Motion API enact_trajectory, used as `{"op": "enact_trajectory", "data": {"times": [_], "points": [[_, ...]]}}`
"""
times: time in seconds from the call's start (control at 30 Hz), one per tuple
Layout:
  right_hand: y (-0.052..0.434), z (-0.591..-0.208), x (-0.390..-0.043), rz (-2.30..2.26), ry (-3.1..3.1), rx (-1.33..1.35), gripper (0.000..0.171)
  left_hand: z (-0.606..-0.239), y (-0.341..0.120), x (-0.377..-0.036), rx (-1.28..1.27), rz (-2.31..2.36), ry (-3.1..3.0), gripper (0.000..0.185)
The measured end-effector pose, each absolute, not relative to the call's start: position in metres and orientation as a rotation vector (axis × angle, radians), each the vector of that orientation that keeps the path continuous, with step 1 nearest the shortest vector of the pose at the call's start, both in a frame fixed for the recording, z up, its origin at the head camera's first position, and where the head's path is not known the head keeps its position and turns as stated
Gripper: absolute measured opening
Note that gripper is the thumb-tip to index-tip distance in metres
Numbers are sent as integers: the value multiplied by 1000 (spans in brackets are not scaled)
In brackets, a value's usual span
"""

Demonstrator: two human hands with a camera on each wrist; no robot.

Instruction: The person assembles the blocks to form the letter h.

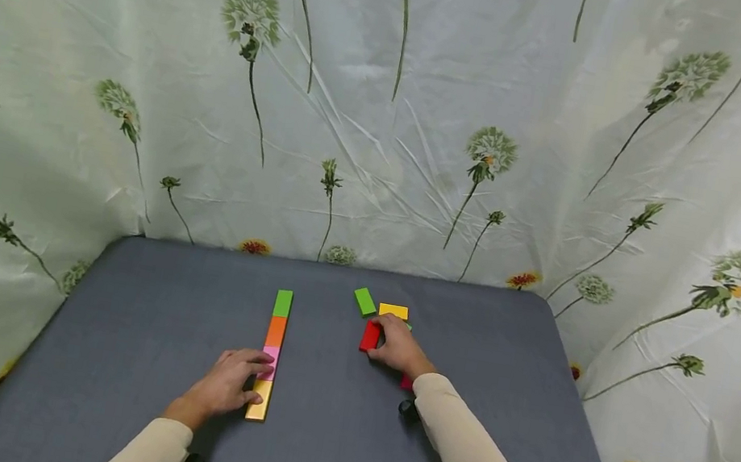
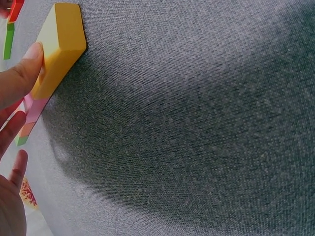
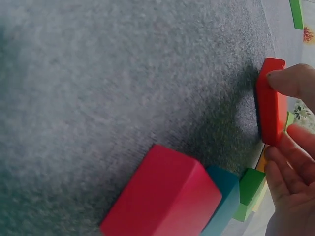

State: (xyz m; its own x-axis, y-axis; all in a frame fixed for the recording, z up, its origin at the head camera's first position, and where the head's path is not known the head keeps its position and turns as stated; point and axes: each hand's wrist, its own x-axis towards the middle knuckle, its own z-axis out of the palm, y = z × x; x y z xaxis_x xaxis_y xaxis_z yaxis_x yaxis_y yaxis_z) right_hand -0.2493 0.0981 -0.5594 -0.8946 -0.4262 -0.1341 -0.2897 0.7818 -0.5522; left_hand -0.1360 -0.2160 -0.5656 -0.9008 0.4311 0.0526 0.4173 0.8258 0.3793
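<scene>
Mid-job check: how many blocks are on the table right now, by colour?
Green blocks: 3
Red blocks: 2
Yellow blocks: 2
Orange block: 1
Pink block: 1
Teal block: 1
Total: 10

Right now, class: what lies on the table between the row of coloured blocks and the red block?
Nothing: in the head view, only bare grey cloth separates the row from the red block.

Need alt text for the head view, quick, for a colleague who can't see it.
Right hand pinches a red block beside loose green and yellow blocks on a grey table. Left hand rests its fingers on a row of blocks: green, orange, pink, yellow.
</scene>
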Motion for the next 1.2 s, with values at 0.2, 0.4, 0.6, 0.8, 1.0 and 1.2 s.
{"op": "enact_trajectory", "data": {"times": [0.2,0.4,0.6,0.8,1.0,1.2], "points": [[97,-553,-234,-786,2707,-684,58,-566,-217,-135,738,581,2984,44],[95,-548,-210,-771,2620,-797,59,-566,-218,-136,776,588,2985,44],[92,-545,-189,-779,2559,-839,57,-564,-217,-137,759,594,2973,44],[87,-550,-173,-764,2524,-859,55,-566,-218,-137,719,586,2965,45],[87,-556,-162,-740,2516,-899,56,-566,-217,-138,683,607,2945,45],[87,-560,-159,-733,2502,-856,55,-565,-217,-138,666,614,2934,44]]}}
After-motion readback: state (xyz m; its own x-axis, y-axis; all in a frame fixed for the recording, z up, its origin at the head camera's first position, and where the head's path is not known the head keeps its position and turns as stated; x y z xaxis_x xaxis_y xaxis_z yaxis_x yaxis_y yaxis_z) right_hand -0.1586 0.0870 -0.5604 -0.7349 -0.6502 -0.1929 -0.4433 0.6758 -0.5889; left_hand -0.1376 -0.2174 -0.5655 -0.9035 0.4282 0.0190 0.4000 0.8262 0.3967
